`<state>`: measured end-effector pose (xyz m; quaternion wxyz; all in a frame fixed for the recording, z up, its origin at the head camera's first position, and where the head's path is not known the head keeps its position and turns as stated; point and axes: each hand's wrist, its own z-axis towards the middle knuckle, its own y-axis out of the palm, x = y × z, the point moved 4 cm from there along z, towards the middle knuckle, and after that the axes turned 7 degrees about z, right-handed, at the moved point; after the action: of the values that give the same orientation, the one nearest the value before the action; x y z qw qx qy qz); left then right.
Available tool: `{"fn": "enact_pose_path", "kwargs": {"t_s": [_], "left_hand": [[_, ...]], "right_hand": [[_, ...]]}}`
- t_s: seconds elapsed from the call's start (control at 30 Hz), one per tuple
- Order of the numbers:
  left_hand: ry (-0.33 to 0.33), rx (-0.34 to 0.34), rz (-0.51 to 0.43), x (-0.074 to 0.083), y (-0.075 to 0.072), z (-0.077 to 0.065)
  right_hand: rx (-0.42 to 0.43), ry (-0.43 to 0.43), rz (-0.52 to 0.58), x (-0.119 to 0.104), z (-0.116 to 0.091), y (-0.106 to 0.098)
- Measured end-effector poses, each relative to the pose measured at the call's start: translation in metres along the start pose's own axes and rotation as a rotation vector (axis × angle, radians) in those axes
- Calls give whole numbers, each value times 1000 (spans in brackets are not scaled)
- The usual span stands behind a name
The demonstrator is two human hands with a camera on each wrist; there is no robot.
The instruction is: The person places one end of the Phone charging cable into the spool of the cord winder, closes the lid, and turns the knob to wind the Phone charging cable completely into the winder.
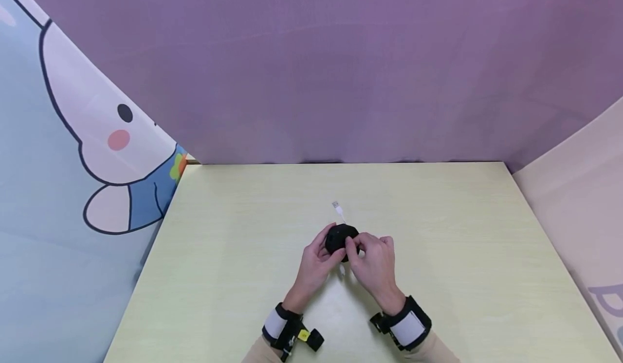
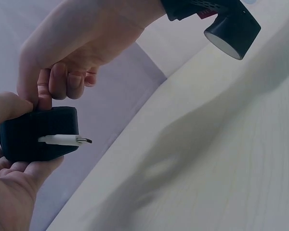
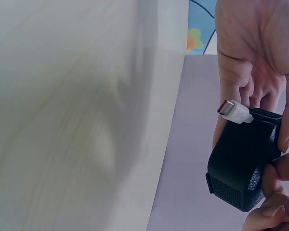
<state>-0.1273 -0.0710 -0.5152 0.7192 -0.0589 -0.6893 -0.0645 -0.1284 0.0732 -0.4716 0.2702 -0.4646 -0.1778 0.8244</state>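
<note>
Above the table, a small black case (image 1: 336, 238) with faceted sides is held up between both hands. My left hand (image 1: 313, 268) grips it from the left, fingers behind and thumb in front. From the other side my right hand (image 1: 376, 263) pinches its edge with thumb and forefinger, the remaining fingers curled. A white USB-A plug (image 1: 338, 208) sticks out at the far side. On the near side a white USB-C plug (image 2: 62, 140) protrudes, also seen as a white plug (image 3: 235, 111) in the right wrist view. What lies between the pinching fingertips is hidden.
The pale wooden table (image 1: 219, 276) stretches below both hands. A purple cloth (image 1: 340, 81) hangs behind it, with a cartoon-printed blue cloth (image 1: 44, 276) at left and a pale cloth (image 1: 584, 206) at right. Straps with small cameras (image 1: 315, 340) circle both wrists.
</note>
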Motion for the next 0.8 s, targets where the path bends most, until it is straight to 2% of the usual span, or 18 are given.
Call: {"fn": "enact_pose_path", "kwargs": {"t_s": [0.5,0.63,0.8], "left_hand": [[7,4,15,-1,0,-1],[0,5,17,-2,0,-1],[-8,8,20,-2,-2,-1]], "right_hand": [[-2,7,9,1,-1,1],[-4,-39,-9,1,-2,1],[-21,-150,7,4,1,-2]]}}
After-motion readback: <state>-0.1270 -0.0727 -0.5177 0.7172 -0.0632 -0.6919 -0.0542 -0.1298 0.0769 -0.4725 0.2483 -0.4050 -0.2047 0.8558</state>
